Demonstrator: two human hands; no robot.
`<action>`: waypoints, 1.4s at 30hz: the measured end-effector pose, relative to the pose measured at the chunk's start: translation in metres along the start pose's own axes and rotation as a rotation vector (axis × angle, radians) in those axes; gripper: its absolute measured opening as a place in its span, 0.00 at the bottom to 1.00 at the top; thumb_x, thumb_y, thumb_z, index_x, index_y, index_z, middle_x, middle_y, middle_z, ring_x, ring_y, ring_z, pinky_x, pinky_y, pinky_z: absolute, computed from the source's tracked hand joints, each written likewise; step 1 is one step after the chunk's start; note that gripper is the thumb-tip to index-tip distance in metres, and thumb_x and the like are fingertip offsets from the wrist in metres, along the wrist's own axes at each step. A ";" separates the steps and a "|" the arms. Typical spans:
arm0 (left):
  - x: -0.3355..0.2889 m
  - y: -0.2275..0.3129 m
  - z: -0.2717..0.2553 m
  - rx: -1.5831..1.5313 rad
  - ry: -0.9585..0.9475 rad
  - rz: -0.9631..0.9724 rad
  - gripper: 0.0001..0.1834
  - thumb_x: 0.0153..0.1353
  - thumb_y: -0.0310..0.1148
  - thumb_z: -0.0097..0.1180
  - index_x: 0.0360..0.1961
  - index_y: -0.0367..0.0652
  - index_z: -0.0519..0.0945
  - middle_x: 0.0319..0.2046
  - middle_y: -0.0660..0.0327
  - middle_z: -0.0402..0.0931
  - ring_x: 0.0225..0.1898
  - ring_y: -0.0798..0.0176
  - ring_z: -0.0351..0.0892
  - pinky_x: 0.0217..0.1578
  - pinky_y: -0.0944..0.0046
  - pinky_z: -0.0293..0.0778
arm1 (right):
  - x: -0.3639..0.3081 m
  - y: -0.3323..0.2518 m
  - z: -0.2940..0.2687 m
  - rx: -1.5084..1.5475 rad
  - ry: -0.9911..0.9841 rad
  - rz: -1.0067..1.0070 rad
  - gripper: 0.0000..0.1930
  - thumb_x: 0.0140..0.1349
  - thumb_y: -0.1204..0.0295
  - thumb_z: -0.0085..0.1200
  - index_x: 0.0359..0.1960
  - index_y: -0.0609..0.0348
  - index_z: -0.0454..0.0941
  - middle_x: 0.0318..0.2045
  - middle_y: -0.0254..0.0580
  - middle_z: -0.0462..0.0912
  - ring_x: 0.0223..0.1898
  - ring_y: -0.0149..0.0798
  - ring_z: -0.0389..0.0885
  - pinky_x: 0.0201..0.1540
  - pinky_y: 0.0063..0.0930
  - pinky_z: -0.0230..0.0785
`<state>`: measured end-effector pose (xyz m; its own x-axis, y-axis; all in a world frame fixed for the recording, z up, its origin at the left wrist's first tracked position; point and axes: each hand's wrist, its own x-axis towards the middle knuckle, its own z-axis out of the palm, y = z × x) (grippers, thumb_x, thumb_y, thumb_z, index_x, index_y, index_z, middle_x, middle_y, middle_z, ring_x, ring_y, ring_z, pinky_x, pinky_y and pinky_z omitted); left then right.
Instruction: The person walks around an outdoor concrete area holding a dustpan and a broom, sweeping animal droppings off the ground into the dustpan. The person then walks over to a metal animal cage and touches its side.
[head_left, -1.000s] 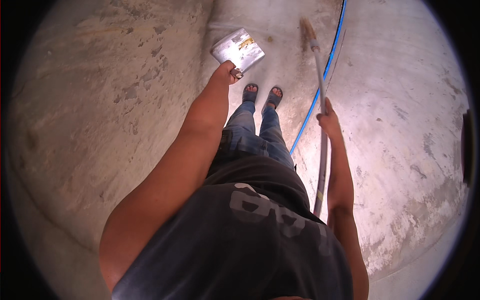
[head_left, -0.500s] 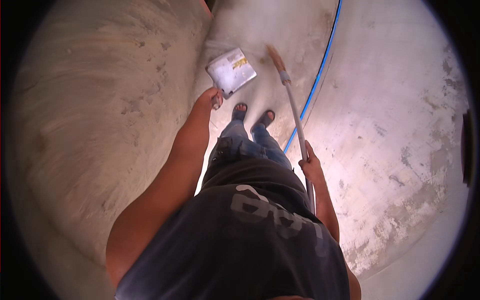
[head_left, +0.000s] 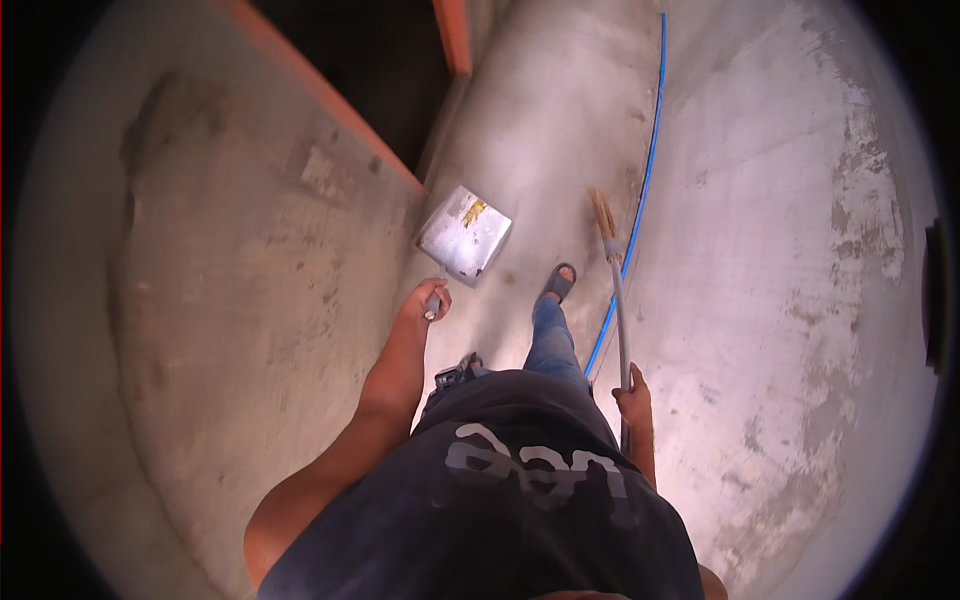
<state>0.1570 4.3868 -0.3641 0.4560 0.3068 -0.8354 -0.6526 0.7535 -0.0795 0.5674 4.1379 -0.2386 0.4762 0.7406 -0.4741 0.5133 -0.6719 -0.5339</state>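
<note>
Right now, the left hand [head_left: 434, 299] has its grip wrapped around the short handle of a shiny metal dustpan [head_left: 465, 235]. The dustpan sticks out in front of that hand, with a yellow-brown mark on it. The right hand [head_left: 634, 397] has its grip curled around the long stick of a broom [head_left: 620, 310]. The bristles [head_left: 603, 213] point away from the body, to the right of the dustpan and well apart from it. I cannot tell if the dustpan or the bristles touch the floor [head_left: 540, 130].

A blue hose [head_left: 654, 140] runs along the floor, and the broom stick crosses over it in this view. The broom could snag on the hose if it swings low to the right. The right foot [head_left: 562, 282], in a dark sandal, is ahead of the left one and near the hose, so a step to the right could make the person trip. The dustpan could bump the orange door frame [head_left: 340, 110] if it swings too far left.
</note>
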 end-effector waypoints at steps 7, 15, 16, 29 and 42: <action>0.040 0.024 0.086 -0.162 -0.079 0.133 0.12 0.52 0.25 0.47 0.16 0.45 0.61 0.08 0.67 0.61 0.08 0.70 0.63 0.08 0.70 0.62 | 0.140 -0.031 -0.068 0.129 -0.054 0.035 0.36 0.40 0.77 0.51 0.58 0.59 0.58 0.18 0.43 0.74 0.17 0.35 0.71 0.24 0.28 0.65; 0.065 0.076 0.152 -0.286 0.031 0.034 0.14 0.55 0.26 0.43 0.14 0.46 0.59 0.09 0.69 0.60 0.09 0.75 0.62 0.09 0.78 0.62 | 0.265 -0.103 -0.084 0.196 -0.041 -0.055 0.35 0.44 0.74 0.52 0.59 0.60 0.57 0.17 0.36 0.70 0.19 0.30 0.69 0.24 0.23 0.62; 0.077 0.076 0.137 -0.263 0.031 0.023 0.14 0.55 0.27 0.43 0.14 0.46 0.59 0.08 0.69 0.59 0.08 0.75 0.61 0.09 0.78 0.62 | 0.269 -0.097 -0.071 0.215 -0.060 -0.028 0.35 0.44 0.74 0.52 0.59 0.60 0.56 0.18 0.36 0.70 0.20 0.30 0.69 0.24 0.23 0.62; 0.174 0.134 0.269 0.276 0.048 0.261 0.08 0.49 0.23 0.46 0.19 0.45 0.61 0.07 0.68 0.58 0.07 0.71 0.61 0.08 0.72 0.61 | 0.320 -0.099 -0.015 0.562 -0.118 0.021 0.32 0.48 0.77 0.50 0.57 0.67 0.56 0.28 0.44 0.74 0.27 0.35 0.73 0.31 0.26 0.66; 0.122 0.137 0.333 0.230 -0.008 -0.059 0.14 0.57 0.30 0.40 0.14 0.49 0.59 0.09 0.73 0.59 0.10 0.79 0.59 0.09 0.80 0.58 | 0.335 -0.106 -0.009 0.317 0.026 0.017 0.32 0.46 0.76 0.53 0.56 0.69 0.58 0.23 0.46 0.75 0.21 0.33 0.73 0.24 0.26 0.66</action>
<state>0.3248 4.7208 -0.2959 0.4946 0.2621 -0.8287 -0.4703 0.8825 -0.0016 0.6795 4.4574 -0.3345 0.5026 0.7262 -0.4691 0.2588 -0.6441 -0.7198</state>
